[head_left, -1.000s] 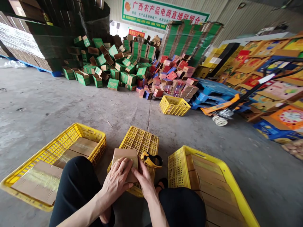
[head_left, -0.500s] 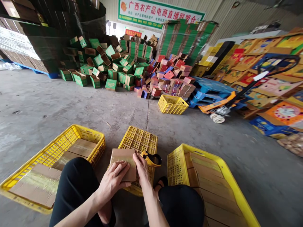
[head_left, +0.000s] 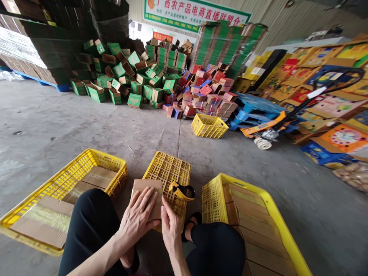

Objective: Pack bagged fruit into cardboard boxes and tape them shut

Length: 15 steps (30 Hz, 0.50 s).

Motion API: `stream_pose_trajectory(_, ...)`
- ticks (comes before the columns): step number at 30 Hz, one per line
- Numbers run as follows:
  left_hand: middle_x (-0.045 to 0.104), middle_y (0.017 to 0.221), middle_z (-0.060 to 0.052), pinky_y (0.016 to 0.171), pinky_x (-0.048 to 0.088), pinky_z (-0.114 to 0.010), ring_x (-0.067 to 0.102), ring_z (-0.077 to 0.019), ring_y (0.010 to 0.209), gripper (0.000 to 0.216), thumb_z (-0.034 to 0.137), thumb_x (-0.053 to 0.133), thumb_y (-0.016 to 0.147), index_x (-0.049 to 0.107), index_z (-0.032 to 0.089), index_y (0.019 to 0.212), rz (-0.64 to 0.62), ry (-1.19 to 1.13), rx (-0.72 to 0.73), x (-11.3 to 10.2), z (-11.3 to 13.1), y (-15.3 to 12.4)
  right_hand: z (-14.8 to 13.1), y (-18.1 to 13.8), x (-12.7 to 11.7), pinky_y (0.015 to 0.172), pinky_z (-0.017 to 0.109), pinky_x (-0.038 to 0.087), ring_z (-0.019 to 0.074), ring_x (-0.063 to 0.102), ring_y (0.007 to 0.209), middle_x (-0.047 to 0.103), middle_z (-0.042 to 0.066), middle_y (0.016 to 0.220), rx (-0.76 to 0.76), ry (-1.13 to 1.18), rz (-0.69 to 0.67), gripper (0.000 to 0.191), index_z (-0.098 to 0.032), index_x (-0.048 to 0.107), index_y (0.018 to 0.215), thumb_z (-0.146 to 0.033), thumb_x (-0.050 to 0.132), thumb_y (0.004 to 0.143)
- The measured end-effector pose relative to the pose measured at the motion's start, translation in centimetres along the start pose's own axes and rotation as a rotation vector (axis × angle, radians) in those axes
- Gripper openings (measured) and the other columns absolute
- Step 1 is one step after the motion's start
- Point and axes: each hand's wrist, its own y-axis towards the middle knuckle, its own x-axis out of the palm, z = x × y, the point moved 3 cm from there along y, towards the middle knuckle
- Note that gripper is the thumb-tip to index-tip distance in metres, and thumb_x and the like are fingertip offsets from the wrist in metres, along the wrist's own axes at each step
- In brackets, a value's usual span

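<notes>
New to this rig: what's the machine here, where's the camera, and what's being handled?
No machine: these are a person's two bare hands. One head-worn camera looks forward and down.

The left hand lies spread across a cardboard box; the right hand is at the box's right side, any grip unclear. The box appears to rest on a yellow middle crate, beside what looks like a tape dispenser.

The left crate and right crate hold more boxes.

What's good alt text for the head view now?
A person's left hand rests on a cardboard box over a yellow crate, the right hand at the box's edge. A yellow-and-black tool lies on the crate; open crates holding boxes stand either side.
</notes>
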Motion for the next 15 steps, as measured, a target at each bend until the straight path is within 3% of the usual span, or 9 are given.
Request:
stream_pose_trajectory(5,0.05,0.165,-0.017,0.126,0.033,-0.053,0.047,-0.037,0.152,0.077,0.065,0.052,0.104,0.045,0.015,0.162,0.014,0.037,0.015,0.0,0.0,-0.2,-0.4,-0.7,-0.2,0.112,0.048,0.059,0.0329,0.069,0.131,0.073,0.012,0.138,-0.007,-0.021,0.028,0.043,-0.023,0.071,0.142,-0.041,0.048,0.11)
stream_pose_trajectory(15,0.065,0.152,-0.012,0.119,0.049,-0.048,0.059,-0.0333,0.142,0.065,0.057,0.059,0.103,0.055,0.021,0.157,0.049,-0.116,0.059,-0.2,-0.6,-0.3,-0.9,4.9,1.4,0.108,0.046,0.059,0.0332,0.072,0.126,0.073,0.017,0.136,-0.011,-0.063,0.035,0.053,-0.02,0.071,0.143,-0.052,0.046,0.109)
